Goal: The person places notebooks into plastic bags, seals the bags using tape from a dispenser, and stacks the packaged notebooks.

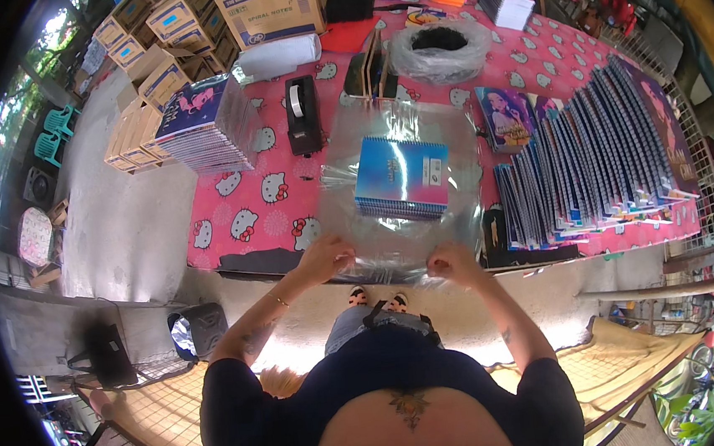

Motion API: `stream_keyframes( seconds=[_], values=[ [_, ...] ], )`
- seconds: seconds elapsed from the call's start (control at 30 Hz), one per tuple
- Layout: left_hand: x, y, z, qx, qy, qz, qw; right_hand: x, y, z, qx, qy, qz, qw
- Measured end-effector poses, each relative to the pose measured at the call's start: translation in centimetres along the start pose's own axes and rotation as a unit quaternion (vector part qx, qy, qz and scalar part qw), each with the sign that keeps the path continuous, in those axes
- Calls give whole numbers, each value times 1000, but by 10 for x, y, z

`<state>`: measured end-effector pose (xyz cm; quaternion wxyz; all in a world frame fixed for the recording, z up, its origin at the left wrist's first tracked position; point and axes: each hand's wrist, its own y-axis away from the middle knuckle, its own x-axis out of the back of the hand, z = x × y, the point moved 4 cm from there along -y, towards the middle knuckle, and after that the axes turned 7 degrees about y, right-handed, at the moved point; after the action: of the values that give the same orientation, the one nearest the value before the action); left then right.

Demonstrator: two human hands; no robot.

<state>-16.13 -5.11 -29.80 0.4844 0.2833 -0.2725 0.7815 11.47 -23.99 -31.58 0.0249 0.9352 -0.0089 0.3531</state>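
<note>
A short stack of blue-to-pink spiral notebooks (399,173) lies on a sheet of transparent plastic film (348,219) in front of me. My left hand (326,257) is closed at the film's near left corner, its fingertips pinching the edge. At the near right corner my right hand (454,263) is also closed on the film, with its fingers curled in. The film's near edge sags and shines between my two hands, by the table's front edge. Neither hand touches the notebooks.
To the left stand a shrink-wrapped notebook stack (211,125), a black tape dispenser (302,114) and several cardboard boxes (269,12). A long fanned row of spiral notebooks (591,154) fills the right. Behind the film sits a plastic-wrapped roll (442,53); a person's hands show at the far side.
</note>
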Motion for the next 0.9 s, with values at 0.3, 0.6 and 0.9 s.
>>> stream_keyframes(
  seconds=[0.3,0.6,0.9],
  values=[
    [8,-3,16,11,-59,-30,998,13,1,-42,-10,146,-8,989],
    [22,-45,24,-3,-70,97,993,55,-9,-71,-15,246,123,961],
    [115,-130,-66,153,274,94,945,122,-53,59,-159,-301,313,887]
  ],
)
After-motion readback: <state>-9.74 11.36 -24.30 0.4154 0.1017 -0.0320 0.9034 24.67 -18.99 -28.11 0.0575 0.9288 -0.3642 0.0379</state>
